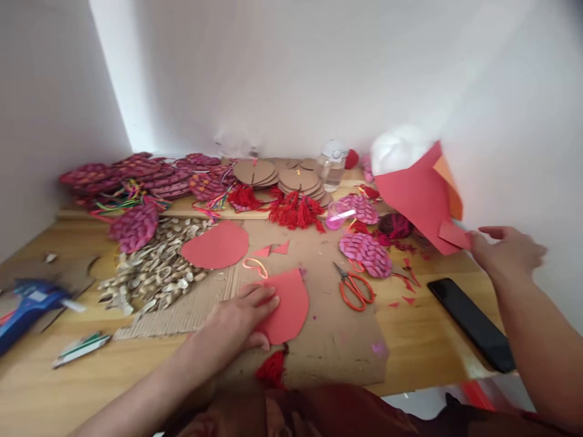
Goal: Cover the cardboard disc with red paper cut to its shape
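My left hand point(248, 318) grips the left edge of a rounded red paper piece point(289, 303), fingers on top and thumb at the lower edge. A red tassel point(272, 367) pokes out below this piece; what lies under the paper is hidden. To the right, my right hand point(507, 252) pinches the corner of a larger red paper sheet point(410, 194), raised off the table, with an orange side showing. Between the hands lie orange-handled scissors point(355, 288). Another cut red paper piece point(217, 244) rests at the left beside peanut shells point(159, 267).
Braided pink discs point(155, 176) and cardboard discs with red tassels point(298, 182) line the back shelf, near a clear jar point(334, 167). A blue glue gun point(31, 306) and a cutter knife point(82, 349) lie left. A black phone point(471, 325) lies right, near paper scraps.
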Motion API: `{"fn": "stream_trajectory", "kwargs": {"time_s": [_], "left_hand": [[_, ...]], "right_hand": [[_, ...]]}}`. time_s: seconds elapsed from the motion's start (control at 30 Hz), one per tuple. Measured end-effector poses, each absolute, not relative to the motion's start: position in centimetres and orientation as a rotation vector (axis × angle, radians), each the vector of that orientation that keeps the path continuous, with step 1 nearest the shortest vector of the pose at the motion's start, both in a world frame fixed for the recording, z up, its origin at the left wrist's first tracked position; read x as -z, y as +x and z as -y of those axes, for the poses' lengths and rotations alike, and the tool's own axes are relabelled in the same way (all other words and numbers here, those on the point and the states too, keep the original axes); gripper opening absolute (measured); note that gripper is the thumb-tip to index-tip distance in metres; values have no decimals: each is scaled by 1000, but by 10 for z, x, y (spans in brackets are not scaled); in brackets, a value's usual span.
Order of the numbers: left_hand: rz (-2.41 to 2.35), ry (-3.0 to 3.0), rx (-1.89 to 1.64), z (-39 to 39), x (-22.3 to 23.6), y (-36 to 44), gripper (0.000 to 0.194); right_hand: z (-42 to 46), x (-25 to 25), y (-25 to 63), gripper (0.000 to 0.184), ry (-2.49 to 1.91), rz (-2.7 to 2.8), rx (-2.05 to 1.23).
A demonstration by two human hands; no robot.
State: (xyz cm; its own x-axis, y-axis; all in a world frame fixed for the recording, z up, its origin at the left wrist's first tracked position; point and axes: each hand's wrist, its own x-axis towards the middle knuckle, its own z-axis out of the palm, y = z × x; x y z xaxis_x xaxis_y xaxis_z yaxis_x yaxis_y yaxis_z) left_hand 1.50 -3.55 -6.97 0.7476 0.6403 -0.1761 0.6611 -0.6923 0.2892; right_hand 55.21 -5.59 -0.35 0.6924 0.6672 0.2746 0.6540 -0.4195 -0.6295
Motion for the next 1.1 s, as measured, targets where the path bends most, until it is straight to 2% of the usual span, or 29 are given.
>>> {"fn": "stream_trajectory", "kwargs": {"time_s": [0.07, 0.13, 0.23, 0.3, 0.4, 0.47, 0.63, 0.8, 1.1], "left_hand": [[-1007, 2596, 129, 35, 60, 20, 60], [-1007, 2609, 142, 35, 56, 21, 61], [-968, 2646, 114, 33, 57, 21, 63], [-935, 2660, 84, 31, 56, 21, 61], [-908, 2681, 72, 29, 53, 24, 58], [-934, 2706, 68, 30, 52, 26, 52], [-971, 2783, 29, 33, 58, 27, 37], [-950, 2802, 57, 32, 61, 25, 35], [-925, 2803, 10, 32, 66, 21, 32]], "right_hand": [[49, -4, 525, 11, -2176, 1030, 122], [42, -10, 481, 17, -2132, 1174, 79], [30, -9, 395, 20, -1864, 1767, -259], [15, 0, 338, 15, -1614, 2179, -536], [-19, 26, 274, 8, -1406, 2420, -645], [-45, 43, 248, 12, -1429, 2413, -665], [-90, 64, 219, 23, -1451, 2454, -669], [-101, 63, 207, 11, -1405, 2550, -705], [-91, 50, 241, 7, -1539, 2425, -855]]}}
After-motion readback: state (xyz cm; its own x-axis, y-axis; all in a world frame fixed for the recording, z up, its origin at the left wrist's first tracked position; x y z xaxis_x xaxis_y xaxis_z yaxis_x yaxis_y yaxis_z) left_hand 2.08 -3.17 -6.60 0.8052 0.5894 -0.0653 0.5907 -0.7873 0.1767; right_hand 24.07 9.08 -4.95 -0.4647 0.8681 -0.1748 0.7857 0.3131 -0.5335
